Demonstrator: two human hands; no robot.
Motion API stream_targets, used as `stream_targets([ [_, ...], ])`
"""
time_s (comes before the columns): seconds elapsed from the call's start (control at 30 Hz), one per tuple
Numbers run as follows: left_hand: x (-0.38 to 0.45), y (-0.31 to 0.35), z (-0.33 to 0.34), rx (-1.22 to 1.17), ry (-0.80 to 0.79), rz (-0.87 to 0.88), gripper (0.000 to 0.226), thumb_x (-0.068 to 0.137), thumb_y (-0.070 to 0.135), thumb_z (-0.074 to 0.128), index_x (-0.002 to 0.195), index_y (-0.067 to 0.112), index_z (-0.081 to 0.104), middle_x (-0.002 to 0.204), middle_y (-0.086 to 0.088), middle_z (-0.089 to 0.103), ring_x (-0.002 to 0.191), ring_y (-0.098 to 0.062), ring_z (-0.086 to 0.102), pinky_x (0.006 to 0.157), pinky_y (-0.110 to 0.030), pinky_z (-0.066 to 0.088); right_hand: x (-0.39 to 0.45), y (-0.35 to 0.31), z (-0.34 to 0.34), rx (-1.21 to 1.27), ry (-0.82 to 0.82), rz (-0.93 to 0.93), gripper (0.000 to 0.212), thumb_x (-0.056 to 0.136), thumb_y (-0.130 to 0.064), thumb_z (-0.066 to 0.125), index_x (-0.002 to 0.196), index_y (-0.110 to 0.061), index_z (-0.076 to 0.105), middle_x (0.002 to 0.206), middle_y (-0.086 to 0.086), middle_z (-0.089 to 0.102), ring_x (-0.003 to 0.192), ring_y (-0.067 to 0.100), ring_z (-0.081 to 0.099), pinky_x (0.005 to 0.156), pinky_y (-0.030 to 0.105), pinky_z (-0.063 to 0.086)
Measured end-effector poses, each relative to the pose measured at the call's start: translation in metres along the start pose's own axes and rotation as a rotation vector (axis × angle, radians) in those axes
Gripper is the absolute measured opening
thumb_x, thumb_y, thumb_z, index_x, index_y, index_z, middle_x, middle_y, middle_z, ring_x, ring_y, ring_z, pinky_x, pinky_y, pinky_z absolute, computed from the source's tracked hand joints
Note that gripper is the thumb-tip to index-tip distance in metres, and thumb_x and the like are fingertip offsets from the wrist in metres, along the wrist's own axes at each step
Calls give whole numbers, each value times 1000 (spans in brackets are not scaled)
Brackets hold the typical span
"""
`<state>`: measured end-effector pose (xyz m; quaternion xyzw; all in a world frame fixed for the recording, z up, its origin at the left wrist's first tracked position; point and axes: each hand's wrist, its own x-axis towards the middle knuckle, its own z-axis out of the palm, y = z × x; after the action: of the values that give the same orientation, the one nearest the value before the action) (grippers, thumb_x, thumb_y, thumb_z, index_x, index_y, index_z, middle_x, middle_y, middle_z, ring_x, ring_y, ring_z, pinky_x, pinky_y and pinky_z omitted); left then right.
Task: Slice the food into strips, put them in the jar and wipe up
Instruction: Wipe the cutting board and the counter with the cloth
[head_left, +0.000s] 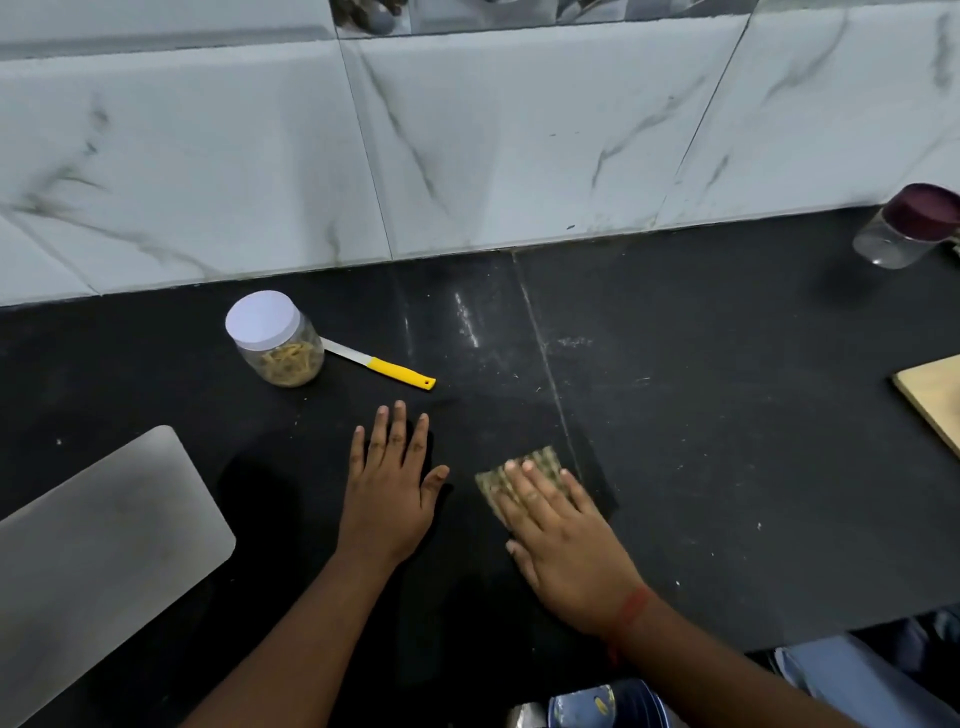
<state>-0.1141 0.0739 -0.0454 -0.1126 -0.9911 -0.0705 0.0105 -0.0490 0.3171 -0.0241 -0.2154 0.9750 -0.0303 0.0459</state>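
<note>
Fingers of the right hand (563, 540) press flat on the cloth (524, 475) to wipe the counter (727, 415), while the left hand (389, 493) beside the cloth lies spread flat, bracing.

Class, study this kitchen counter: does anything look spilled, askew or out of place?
Pale smears and crumbs streak the black counter beyond the scrub pad under the right hand, not yet wiped. The knife lies loose, its blade tip hidden behind the filled jar. Nothing looks broken.

On the black counter (727, 415), the right hand (566, 545) presses flat on a green cloth (524, 470); the left hand (389, 493) lies flat left of the cloth, and beyond it stand the capped jar (278, 340) of strips and the yellow-handled knife (384, 366).
</note>
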Motion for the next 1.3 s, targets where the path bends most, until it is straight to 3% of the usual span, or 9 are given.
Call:
stream_targets([
  [0.17,0,1,0,7,6,-20,74,104,58,4,157,15,30,166,-15,18,155,-31,11,123,-54,12,-12,12,-3,24,-6,231,60,99,-44,31,155,-26,20,164,1,8,151,19,9,119,49,16],
  [0.3,0,1,0,5,8,-17,74,104,58,4,156,14,32,165,-15,19,154,-31,12,123,-54,13,-29,10,4,-19,-4,-18,61,97,-43,39,154,-26,24,163,1,11,150,18,12,119,48,16],
  [0.4,-1,1,1,-1,13,-27,74,104,58,5,157,15,31,166,-14,18,155,-30,11,123,-54,12,-35,16,0,19,4,224,61,97,-43,39,153,-24,27,163,3,12,150,20,13,118,50,19],
  [0.53,-1,1,2,-15,26,-23,73,103,58,6,157,14,30,166,-14,17,155,-30,11,123,-54,11,-50,13,6,-24,-10,25,61,96,-42,40,153,-24,27,163,2,12,150,19,11,118,49,19],
  [0.63,-1,2,1,-16,36,-28,74,103,58,5,157,14,31,166,-15,17,154,-30,12,123,-54,11,-52,17,0,16,-13,236,59,98,-44,36,153,-23,27,163,3,10,150,19,10,117,51,19],
  [0.77,-2,1,0,-14,35,-21,75,103,58,4,157,14,29,166,-14,15,155,-29,9,124,-53,9,-69,8,5,-8,-21,54,62,97,-42,40,155,-25,23,163,1,11,150,18,9,118,49,18],
  [0.9,-2,3,-1,-17,36,-26,76,103,59,2,157,14,30,166,-14,16,155,-30,10,124,-53,8,-78,6,2,40,-23,236,64,95,-43,42,154,-25,25,163,3,14,150,20,11,117,51,21],
  [1.0,-2,1,0,-11,36,-18,76,103,59,2,157,14,29,166,-14,15,155,-30,10,124,-53,9,-92,-7,9,9,-30,31,68,92,-41,47,154,-26,23,163,1,16,150,20,15,116,50,21],
  [1.3,-2,2,0,-11,47,-22,70,103,54,14,158,13,27,167,-14,12,155,-29,6,124,-53,7,-92,-7,5,27,-53,146,60,98,-41,39,154,-27,24,164,-1,9,151,17,8,117,52,21],
])
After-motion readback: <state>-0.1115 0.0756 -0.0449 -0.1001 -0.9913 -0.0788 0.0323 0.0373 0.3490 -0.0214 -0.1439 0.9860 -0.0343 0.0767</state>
